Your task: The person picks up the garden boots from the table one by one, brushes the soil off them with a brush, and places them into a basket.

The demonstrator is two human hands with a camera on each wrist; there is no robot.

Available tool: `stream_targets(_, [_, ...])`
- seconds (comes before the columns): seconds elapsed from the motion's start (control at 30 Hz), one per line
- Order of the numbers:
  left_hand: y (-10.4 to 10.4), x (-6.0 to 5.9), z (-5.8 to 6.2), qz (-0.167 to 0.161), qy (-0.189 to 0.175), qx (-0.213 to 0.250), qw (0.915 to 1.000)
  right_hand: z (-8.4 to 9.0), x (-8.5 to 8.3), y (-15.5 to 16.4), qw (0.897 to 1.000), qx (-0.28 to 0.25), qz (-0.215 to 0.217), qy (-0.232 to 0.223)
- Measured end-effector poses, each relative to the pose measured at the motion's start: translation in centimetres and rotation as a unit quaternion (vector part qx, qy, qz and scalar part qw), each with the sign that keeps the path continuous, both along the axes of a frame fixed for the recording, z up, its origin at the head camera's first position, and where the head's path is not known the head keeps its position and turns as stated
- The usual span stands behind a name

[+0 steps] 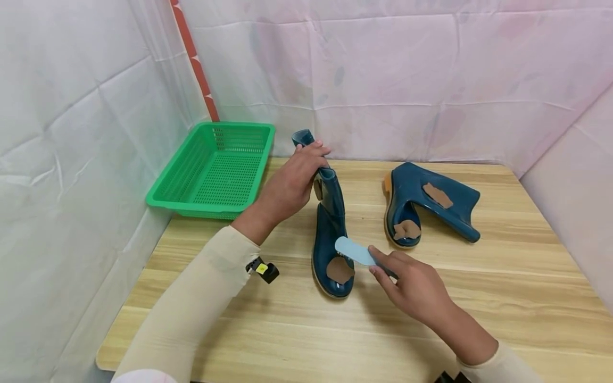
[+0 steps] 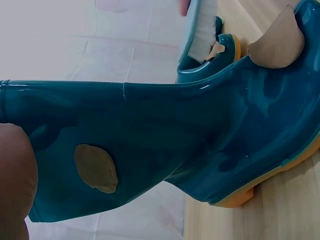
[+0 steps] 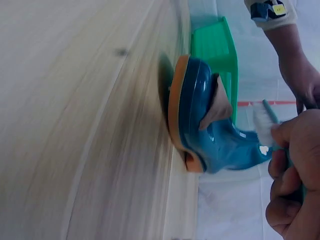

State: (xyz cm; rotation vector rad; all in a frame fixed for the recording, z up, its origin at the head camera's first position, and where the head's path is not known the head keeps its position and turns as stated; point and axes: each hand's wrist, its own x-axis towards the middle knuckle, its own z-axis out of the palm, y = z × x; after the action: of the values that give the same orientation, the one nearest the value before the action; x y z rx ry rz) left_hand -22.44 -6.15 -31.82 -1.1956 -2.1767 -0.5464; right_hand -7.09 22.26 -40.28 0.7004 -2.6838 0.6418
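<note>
the green basket (image 1: 215,170) sits at the far left of the tabletop (image 1: 287,330) with nothing visible inside. next to it the left hand (image 1: 292,183) has its fingers curled round the top of the upright boot (image 1: 330,234), steadying it on its sole. that boot has a brown patch of dirt on its toe (image 1: 340,270) and another on the shaft (image 2: 96,168), both untouched so far as can be seen. the right hand (image 1: 416,287) grips a pale blue brush (image 1: 354,251), fingers closed on its handle, with the head poised just over the toe patch. further right the second boot (image 1: 431,205) lies on its side, its brown patches also in place. by this look the cleaning has barely begun.
</note>
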Motion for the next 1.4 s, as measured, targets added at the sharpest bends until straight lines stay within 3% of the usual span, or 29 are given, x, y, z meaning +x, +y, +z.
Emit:
stream_targets(0.23, [0.0, 0.1, 0.0, 0.001, -0.003, 0.000, 1.0000, -0.3, 0.0, -0.9, 0.998, 0.049, -0.002, -0.032])
stream_targets(0.87, [0.0, -0.1, 0.1, -0.010, 0.000, 0.006, 0.9999, -0.3, 1.4, 0.4, 0.995, 0.024, 0.013, -0.095])
stream_targets(0.97, [-0.1, -0.1, 0.1, -0.009, 0.000, 0.007, 0.9999, -0.3, 1.5, 0.5, 0.996, 0.014, 0.014, -0.086])
stream_targets(1.23, [0.0, -0.2, -0.1, -0.008, 0.000, 0.011, 0.9999, -0.6, 0.7, 0.2, 1.000, -0.009, 0.004, -0.004])
stream_targets(1.4, [-0.1, -0.1, -0.1, -0.005, 0.002, 0.009, 0.9999, -0.7, 0.1, -0.3, 1.000, 0.015, -0.010, -0.015])
